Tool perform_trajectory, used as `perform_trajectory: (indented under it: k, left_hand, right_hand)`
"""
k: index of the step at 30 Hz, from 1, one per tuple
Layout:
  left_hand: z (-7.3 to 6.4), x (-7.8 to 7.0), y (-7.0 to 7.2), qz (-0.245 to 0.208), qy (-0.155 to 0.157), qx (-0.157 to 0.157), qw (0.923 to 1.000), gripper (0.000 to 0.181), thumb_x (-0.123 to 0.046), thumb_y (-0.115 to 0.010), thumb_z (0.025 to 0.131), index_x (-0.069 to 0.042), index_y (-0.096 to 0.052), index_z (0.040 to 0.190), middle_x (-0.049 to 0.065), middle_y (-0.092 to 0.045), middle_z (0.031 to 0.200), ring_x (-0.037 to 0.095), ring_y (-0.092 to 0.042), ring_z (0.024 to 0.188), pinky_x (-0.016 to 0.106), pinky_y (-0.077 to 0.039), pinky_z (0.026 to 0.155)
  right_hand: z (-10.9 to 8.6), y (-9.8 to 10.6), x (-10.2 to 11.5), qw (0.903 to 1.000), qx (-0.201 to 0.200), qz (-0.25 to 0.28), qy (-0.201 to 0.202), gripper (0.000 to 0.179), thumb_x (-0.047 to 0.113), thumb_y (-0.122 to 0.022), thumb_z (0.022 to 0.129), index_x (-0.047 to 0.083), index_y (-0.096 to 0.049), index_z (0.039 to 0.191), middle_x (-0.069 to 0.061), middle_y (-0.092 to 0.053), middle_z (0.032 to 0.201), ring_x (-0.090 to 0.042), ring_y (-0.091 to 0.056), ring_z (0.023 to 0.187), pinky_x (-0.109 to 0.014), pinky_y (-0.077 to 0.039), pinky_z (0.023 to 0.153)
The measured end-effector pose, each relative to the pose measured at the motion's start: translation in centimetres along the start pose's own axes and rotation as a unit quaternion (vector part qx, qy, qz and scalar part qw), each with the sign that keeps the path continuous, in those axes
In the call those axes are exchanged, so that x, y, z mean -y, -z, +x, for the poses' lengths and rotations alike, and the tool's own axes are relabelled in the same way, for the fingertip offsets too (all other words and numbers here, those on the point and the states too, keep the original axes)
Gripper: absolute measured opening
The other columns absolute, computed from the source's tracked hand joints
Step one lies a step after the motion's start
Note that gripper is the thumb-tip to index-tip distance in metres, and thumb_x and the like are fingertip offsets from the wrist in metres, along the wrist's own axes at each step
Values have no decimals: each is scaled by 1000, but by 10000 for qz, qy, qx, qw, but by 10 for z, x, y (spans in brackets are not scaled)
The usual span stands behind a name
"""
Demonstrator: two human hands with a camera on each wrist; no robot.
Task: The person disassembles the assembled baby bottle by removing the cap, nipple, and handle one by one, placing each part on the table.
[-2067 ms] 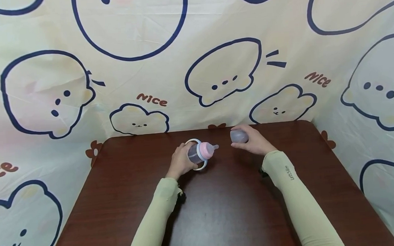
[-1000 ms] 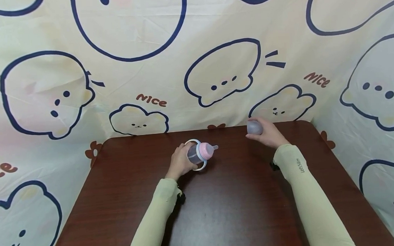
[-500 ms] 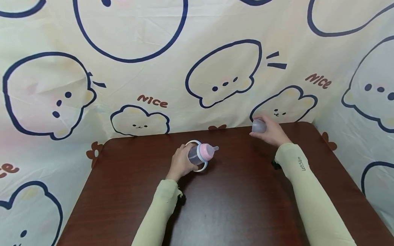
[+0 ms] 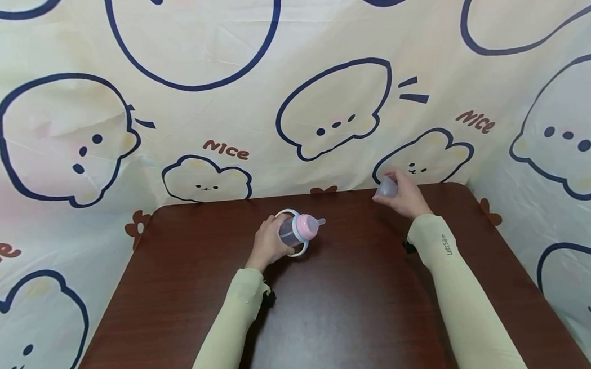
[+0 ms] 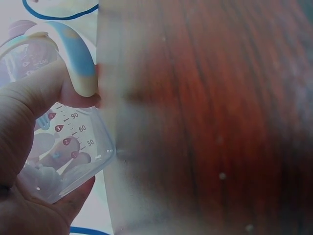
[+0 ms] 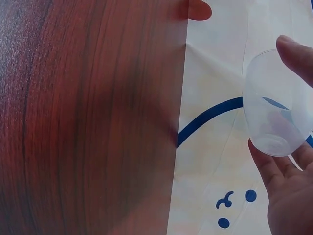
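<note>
My left hand [image 4: 268,243] grips a clear baby bottle [image 4: 289,231] with a pink collar, a pale nipple and white-and-blue side handles. The bottle tilts, its nipple toward the right. In the left wrist view, red scale marks show on the bottle [image 5: 73,132], and the thumb crosses it beneath a handle [image 5: 80,58]. Over near the table's back edge, my right hand [image 4: 405,194] holds a translucent domed bottle cap [image 4: 387,187]. The right wrist view shows this cap [image 6: 269,107] between the thumb above and the fingertips [image 6: 259,152] below.
Both hands are above a dark brown wooden table [image 4: 333,306] with rounded back corners. A cream curtain [image 4: 251,119] with blue cartoon outlines hangs right behind it and along both sides.
My right hand has carried the cap to the right and toward the back edge, away from the bottle, then tilted it. The left hand with the bottle stays nearly in place.
</note>
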State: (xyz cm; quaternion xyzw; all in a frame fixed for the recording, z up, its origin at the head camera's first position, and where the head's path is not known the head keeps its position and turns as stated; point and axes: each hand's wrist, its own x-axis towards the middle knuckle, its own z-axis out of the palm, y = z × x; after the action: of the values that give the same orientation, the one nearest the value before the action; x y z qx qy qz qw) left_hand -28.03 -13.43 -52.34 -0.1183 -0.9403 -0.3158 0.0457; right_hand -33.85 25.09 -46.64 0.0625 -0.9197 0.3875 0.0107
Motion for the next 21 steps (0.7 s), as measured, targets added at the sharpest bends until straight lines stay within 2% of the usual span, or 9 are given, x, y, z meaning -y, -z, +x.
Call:
perform_trajectory:
  k: [12, 21]
  left_hand:
    - [0, 1, -1, 67, -80, 16, 9999, 86, -13, -99, 55, -16, -64, 134, 13, -63, 121, 34, -57, 112, 56, -51, 94]
    - [1, -2, 0, 110, -63, 55, 9999, 87, -13, -99, 56, -16, -63, 135, 14, -63, 122, 34, -57, 113, 57, -51, 95]
  right_hand:
    - [3, -9, -7, 9997, -155, 156, -99, 84, 26, -81, 90, 17, -34, 159, -20, -39, 161, -45, -43, 140, -69, -40, 110]
    - [4, -12, -16, 9993, -302, 186, -73, 86, 25, -82, 90, 14, -33, 160, -22, -39, 161, -46, -40, 144, -66, -36, 114]
